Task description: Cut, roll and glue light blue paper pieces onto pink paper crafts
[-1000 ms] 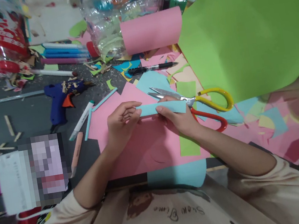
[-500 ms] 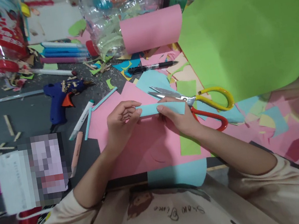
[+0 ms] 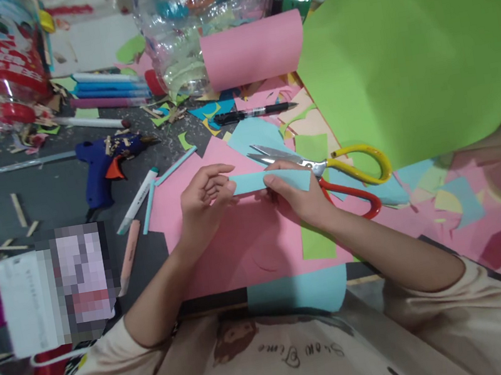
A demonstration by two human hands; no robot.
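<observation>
A light blue paper strip (image 3: pixel 273 180) is held level between both hands, just above a pink paper sheet (image 3: pixel 241 246). My left hand (image 3: pixel 203 204) pinches the strip's left end with curled fingers. My right hand (image 3: pixel 302 198) grips it near the middle, forefinger lying over the top. The strip's right end pokes out past my right hand toward the scissors (image 3: pixel 338 170), which lie open with one yellow and one red handle.
A big green sheet (image 3: pixel 408 42) covers the right. A pink paper roll (image 3: pixel 252 51) and clear plastic bottle (image 3: pixel 178 34) stand behind. A blue glue gun (image 3: pixel 101 163), markers (image 3: pixel 109 89), a black pen (image 3: pixel 252 112) and paper scraps litter the dark table. A white box (image 3: pixel 26 302) sits at left.
The hands and strip have barely shifted; my right forefinger has slid slightly along the strip's top. Nothing else moved.
</observation>
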